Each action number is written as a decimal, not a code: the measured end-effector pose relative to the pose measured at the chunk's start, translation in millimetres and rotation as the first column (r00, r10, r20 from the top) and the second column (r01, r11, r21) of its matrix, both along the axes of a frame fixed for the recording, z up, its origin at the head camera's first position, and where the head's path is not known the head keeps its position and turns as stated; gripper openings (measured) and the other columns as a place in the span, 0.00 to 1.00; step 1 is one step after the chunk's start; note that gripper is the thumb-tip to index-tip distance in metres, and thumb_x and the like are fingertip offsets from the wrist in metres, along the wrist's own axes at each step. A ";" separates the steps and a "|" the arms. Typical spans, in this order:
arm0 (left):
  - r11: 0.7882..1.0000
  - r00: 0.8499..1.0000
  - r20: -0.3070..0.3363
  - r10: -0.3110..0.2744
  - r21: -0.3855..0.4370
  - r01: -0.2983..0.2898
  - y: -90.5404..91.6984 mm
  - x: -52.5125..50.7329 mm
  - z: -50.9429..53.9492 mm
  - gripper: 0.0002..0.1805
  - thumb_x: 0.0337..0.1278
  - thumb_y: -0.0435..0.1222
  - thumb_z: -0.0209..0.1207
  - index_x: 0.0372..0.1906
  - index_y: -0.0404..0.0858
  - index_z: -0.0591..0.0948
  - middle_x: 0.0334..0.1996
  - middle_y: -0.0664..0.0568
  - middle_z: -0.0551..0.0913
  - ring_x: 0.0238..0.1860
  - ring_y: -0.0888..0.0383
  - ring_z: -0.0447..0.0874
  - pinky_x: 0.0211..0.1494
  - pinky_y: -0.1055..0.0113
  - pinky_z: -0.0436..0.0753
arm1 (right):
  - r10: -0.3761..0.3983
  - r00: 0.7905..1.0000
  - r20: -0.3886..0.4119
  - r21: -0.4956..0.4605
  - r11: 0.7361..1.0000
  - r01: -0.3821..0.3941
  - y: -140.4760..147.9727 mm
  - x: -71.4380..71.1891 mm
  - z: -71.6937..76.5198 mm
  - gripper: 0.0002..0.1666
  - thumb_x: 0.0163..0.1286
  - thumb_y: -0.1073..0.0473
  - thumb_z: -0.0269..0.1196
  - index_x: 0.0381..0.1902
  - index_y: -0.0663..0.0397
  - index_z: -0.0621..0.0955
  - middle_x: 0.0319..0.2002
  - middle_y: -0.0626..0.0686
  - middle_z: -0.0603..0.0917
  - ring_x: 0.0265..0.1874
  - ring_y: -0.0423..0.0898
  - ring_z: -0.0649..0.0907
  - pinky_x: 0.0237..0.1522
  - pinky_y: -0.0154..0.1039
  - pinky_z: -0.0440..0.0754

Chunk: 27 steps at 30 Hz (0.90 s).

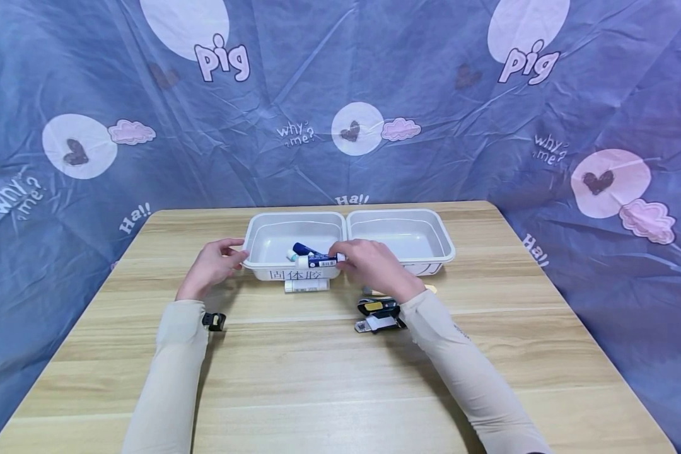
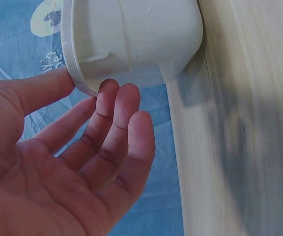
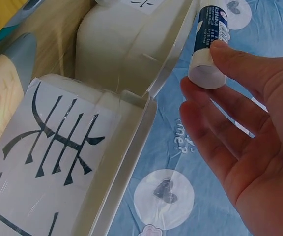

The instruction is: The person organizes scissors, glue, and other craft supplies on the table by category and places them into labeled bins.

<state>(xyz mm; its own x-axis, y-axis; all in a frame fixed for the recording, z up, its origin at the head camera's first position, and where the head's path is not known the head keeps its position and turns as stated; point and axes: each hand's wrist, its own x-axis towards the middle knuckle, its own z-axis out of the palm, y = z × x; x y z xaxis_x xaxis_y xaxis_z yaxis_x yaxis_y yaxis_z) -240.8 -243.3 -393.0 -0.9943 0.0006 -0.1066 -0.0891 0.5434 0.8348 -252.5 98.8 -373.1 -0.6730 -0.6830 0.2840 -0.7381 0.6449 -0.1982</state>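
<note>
My right hand (image 1: 374, 265) pinches a navy and white glue stick (image 1: 320, 261) by its white end, level over the front of the left white bin (image 1: 250, 255). In the right wrist view, thumb and fingertips grip that glue stick (image 3: 211, 37). My left hand (image 1: 212, 266) holds the left bin's rim at its outer side, thumb and index finger on the edge, other fingers loosely bent, as the left wrist view shows. Inside this bin lie a dark blue glue stick (image 1: 303, 249) and a teal-and-white one (image 1: 292, 255), partly hidden. Another white glue stick (image 1: 307, 285) lies in front.
A second white bin (image 1: 449, 252) adjoins on the right, its front label partly covered by my right hand. Several utility knives (image 1: 377, 307) lie on the wooden table (image 1: 295, 378) under my right forearm. A blue printed cloth (image 1: 295, 75) hangs behind.
</note>
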 end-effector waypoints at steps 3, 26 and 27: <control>1.000 1.000 0.003 0.002 0.001 -0.002 0.4 0.1 0.4 0.28 0.74 0.37 0.58 0.72 0.29 0.70 0.46 0.39 0.79 0.39 0.51 0.85 0.39 0.65 0.86 | -0.005 1.000 0.004 -0.006 1.000 0.005 0.9 -0.4 0.4 0.14 0.71 0.60 0.68 0.53 0.46 0.85 0.47 0.49 0.89 0.43 0.48 0.88 0.43 0.49 0.86; 1.000 1.000 -0.002 0.000 -0.021 -0.001 -1.4 -0.2 -1.0 0.28 0.75 0.37 0.56 0.73 0.31 0.69 0.48 0.37 0.79 0.44 0.43 0.85 0.42 0.61 0.86 | -0.082 0.996 0.037 -0.008 0.997 0.083 5.5 -4.1 1.3 0.14 0.70 0.59 0.70 0.52 0.46 0.86 0.44 0.48 0.90 0.36 0.46 0.88 0.35 0.47 0.85; 1.000 1.000 -0.002 0.000 -0.021 0.000 -1.4 -0.2 -1.0 0.28 0.75 0.37 0.56 0.73 0.31 0.69 0.48 0.37 0.79 0.44 0.43 0.85 0.42 0.61 0.86 | -0.083 0.996 0.036 -0.008 0.996 0.084 5.7 -4.1 1.4 0.14 0.69 0.59 0.70 0.52 0.46 0.86 0.44 0.48 0.90 0.36 0.46 0.88 0.35 0.47 0.85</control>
<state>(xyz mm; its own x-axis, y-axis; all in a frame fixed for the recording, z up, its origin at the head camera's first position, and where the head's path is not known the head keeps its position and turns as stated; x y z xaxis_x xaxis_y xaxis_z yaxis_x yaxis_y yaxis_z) -241.0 -244.8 -394.0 -0.9945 -0.0020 -0.1043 -0.0874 0.5609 0.8233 -256.6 104.5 -371.7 -0.7374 -0.6214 0.2647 -0.6741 0.7019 -0.2301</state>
